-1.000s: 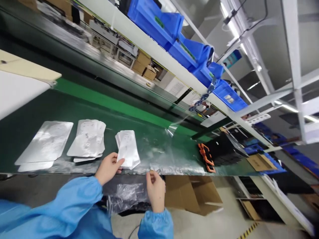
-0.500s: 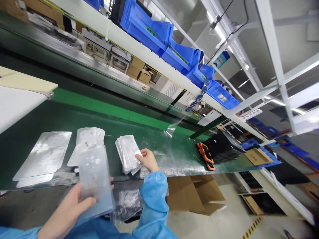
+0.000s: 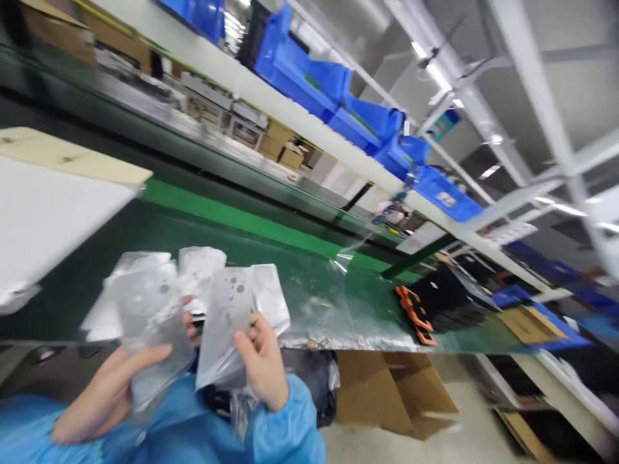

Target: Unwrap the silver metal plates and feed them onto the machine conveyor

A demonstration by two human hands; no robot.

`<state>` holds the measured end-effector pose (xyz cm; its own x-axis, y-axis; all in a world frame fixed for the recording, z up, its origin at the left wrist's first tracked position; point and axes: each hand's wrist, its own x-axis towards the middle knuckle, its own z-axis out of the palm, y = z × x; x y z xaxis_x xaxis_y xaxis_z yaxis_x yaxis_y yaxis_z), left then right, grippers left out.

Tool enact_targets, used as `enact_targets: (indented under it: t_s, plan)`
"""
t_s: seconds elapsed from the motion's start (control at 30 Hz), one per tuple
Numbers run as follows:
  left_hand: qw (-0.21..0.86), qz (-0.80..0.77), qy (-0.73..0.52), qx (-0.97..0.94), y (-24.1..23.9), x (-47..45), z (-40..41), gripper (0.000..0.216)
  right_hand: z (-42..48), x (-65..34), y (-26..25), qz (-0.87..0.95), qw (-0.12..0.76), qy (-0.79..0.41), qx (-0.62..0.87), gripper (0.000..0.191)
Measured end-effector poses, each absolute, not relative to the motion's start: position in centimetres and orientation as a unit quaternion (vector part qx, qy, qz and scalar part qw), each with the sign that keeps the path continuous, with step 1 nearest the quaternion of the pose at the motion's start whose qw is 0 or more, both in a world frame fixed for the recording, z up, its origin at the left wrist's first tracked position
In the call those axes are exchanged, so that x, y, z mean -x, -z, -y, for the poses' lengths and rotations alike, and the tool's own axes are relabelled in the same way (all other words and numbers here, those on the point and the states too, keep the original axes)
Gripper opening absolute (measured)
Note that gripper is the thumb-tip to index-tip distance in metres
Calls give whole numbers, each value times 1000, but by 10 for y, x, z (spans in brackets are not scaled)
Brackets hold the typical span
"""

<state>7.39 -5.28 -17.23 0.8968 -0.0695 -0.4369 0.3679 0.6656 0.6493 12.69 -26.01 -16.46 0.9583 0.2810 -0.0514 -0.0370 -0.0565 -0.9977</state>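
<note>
My left hand [image 3: 111, 386] grips a clear plastic film sheet [image 3: 149, 322] with round holes, held up in front of me. My right hand [image 3: 261, 364] pinches a second clear film sheet [image 3: 225, 322] beside it. Both hands hover just before the near edge of the green conveyor belt [image 3: 309, 283]. Behind the sheets, stacks of similar films [image 3: 271, 293] lie on the belt, partly hidden. The picture is blurred by motion.
A white board [image 3: 48, 212] juts in at the left. Orange frames [image 3: 413, 316] and black parts [image 3: 449, 299] lie on the belt to the right. Blue bins [image 3: 309, 71] line the shelf above. Cardboard boxes [image 3: 382, 393] and a plastic bag [image 3: 314, 380] sit under the belt.
My right hand has lifted a film from the right stack and brought it beside the sheet in my left hand. The camera has swung slightly.
</note>
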Motion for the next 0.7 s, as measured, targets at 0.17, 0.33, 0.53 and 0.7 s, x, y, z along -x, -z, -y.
enact_targets:
  t_s: [0.17, 0.33, 0.53, 0.7]
  plan:
    - [915, -211, 102, -328, 171, -49, 44, 54, 209, -82, 170, 230, 495, -215, 810, 17]
    - [938, -192, 78, -277, 212, 9, 49, 46, 217, -115, 150, 244, 440, -132, 854, 29]
    - [937, -162, 124, -284, 243, 60, 66, 52, 185, -127, 154, 333, 467, -238, 784, 32]
    - [928, -69, 181, -317, 249, 73, 62, 54, 154, -119, 150, 400, 421, -336, 742, 22]
